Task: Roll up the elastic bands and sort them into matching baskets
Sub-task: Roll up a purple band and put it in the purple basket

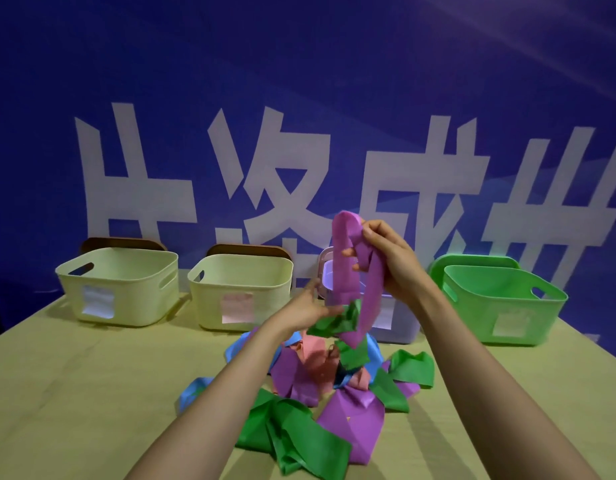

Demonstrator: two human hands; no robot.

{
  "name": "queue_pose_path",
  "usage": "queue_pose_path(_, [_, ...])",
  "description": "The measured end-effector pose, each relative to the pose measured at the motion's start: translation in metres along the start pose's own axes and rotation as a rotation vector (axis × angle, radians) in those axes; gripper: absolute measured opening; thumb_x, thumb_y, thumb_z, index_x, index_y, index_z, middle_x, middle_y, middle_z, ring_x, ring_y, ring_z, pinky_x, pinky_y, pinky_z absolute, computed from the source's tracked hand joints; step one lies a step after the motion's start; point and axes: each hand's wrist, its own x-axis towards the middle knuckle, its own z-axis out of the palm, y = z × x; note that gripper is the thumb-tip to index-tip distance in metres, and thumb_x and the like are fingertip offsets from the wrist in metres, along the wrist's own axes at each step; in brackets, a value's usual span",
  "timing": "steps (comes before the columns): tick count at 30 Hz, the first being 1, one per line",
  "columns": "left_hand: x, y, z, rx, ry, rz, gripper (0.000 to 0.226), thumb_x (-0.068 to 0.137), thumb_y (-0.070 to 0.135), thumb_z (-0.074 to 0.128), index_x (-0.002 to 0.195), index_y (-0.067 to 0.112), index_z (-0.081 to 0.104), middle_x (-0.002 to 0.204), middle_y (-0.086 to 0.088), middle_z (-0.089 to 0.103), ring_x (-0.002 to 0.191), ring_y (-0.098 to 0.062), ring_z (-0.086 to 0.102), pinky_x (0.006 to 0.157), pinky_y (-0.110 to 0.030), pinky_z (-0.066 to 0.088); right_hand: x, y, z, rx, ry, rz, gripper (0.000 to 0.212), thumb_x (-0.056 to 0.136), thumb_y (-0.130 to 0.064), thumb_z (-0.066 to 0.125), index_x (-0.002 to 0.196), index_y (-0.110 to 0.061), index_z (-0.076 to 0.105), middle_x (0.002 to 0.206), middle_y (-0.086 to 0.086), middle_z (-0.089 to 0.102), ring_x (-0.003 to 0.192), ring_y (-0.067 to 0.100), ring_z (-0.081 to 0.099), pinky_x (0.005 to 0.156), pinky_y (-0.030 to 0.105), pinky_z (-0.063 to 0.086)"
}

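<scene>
The right hand (386,258) pinches a purple elastic band (344,271), lifted over the pile (313,372) at the middle of the table (91,393). The left hand (310,306) holds a green band (334,323) just below. The next move is likely to untangle the purple one, then roll it.

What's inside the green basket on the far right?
Only the bare inner walls of the green basket show, with nothing resting against them. Its front wall hides the floor.

Central band pile (320,420); free tabletop (91,393) either side
</scene>
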Motion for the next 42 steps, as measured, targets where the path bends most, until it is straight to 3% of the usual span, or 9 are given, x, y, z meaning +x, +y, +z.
queue_pose_path(8, [0.002, -0.026, 0.003, -0.223, 0.083, -0.244, 0.021, 0.097, 0.017, 0.053, 0.076, 0.013, 0.051, 0.052, -0.003, 0.047, 0.030, -0.007, 0.046, 0.034, -0.016, 0.040, 0.001, 0.003, -0.019, -0.176, 0.115, 0.006, 0.015, 0.100, -0.015, 0.044, 0.087, -0.015, 0.050, 0.062, 0.005, 0.062, 0.050, 0.013, 0.059, 0.040, 0.022, 0.046])
queue_pose_path(11, [0.008, -0.012, -0.003, -0.471, 0.175, -0.147, 0.011, 0.094, 0.017, 0.057, 0.090, 0.007, 0.054, 0.067, -0.006, 0.061, 0.046, -0.010, 0.057, 0.045, -0.022, 0.050, 0.000, 0.009, -0.021, -0.312, 0.069, 0.060, 0.013, 0.100, -0.016, 0.045, 0.089, -0.014, 0.049, 0.062, 0.002, 0.061, 0.047, 0.012, 0.059, 0.039, 0.021, 0.046])
queue_pose_path(16, [0.001, 0.026, 0.001, -0.489, -0.196, -0.055, 0.030, 0.102, 0.026, 0.041, 0.122, 0.009, 0.054, 0.103, -0.009, 0.068, 0.076, -0.026, 0.071, 0.066, -0.032, 0.059, 0.002, 0.016, -0.012, -0.294, -0.024, 0.080, 0.010, 0.099, -0.016, 0.048, 0.091, -0.011, 0.051, 0.064, 0.005, 0.062, 0.053, 0.014, 0.060, 0.049, 0.023, 0.049])
queue_pose_path(21, [0.006, 0.019, 0.000, -0.282, 0.169, 0.090, 0.016, 0.096, 0.000, 0.047, 0.097, 0.009, 0.059, 0.083, -0.005, 0.063, 0.044, -0.003, 0.058, 0.045, -0.017, 0.048, 0.004, 0.008, -0.011, -0.249, 0.013, 0.041, 0.012, 0.099, -0.017, 0.047, 0.090, -0.013, 0.054, 0.066, 0.008, 0.065, 0.055, 0.015, 0.062, 0.047, 0.022, 0.051])
queue_pose_path(25, [0.002, 0.014, -0.004, -0.249, 0.364, 0.209, 0.024, 0.082, 0.003, 0.070, 0.094, 0.016, 0.054, 0.078, 0.011, 0.060, 0.059, 0.003, 0.056, 0.056, -0.011, 0.044, 0.002, -0.002, -0.011, -0.052, -0.017, 0.037, 0.015, 0.097, -0.015, 0.048, 0.085, -0.015, 0.057, 0.067, 0.007, 0.064, 0.058, 0.016, 0.062, 0.047, 0.022, 0.050])
queue_pose_path(28, [-0.005, 0.012, 0.005, -0.252, 0.078, 0.040, 0.012, 0.090, 0.007, 0.061, 0.098, 0.015, 0.058, 0.071, 0.018, 0.067, 0.065, 0.007, 0.059, 0.061, -0.009, 0.043, 0.002, -0.011, -0.007, 0.084, -0.020, 0.009, 0.019, 0.096, -0.011, 0.043, 0.080, -0.015, 0.052, 0.061, 0.003, 0.061, 0.053, 0.014, 0.058, 0.043, 0.020, 0.045])
queue_pose_path(31, [-0.006, 0.002, 0.006, -0.470, -0.169, -0.115, 0.033, 0.089, 0.038, 0.056, 0.107, 0.010, 0.059, 0.098, -0.008, 0.059, 0.080, -0.015, 0.056, 0.072, -0.026, 0.043, 0.003, -0.016, -0.005, 0.174, -0.029, -0.026, 0.015, 0.096, -0.010, 0.039, 0.084, -0.013, 0.049, 0.062, 0.000, 0.059, 0.052, 0.012, 0.057, 0.041, 0.018, 0.044])
queue_pose_path(36, [-0.010, 0.001, 0.000, -0.737, -0.312, -0.121, 0.041, 0.085, 0.049, 0.056, 0.099, 0.014, 0.072, 0.090, -0.005, 0.066, 0.082, -0.019, 0.059, 0.083, -0.033, 0.045, 0.007, -0.012, -0.012, 0.251, 0.010, -0.028, 0.015, 0.096, -0.011, 0.038, 0.084, -0.013, 0.048, 0.067, 0.003, 0.054, 0.048, 0.012, 0.054, 0.038, 0.018, 0.043])
queue_pose_path(42, [-0.011, 0.014, -0.024, -0.912, 0.023, 0.048, 0.009, 0.092, 0.011, 0.055, 0.091, 0.009, 0.065, 0.057, 0.004, 0.060, 0.045, -0.007, 0.053, 0.047, -0.018, 0.047, 0.004, -0.011, -0.033, -0.024, 0.083, -0.050, 0.010, 0.081, -0.013, 0.063, 0.085, -0.012, 0.054, 0.078, 0.006, 0.050, 0.057, 0.009, 0.048, 0.051, 0.019, 0.044])
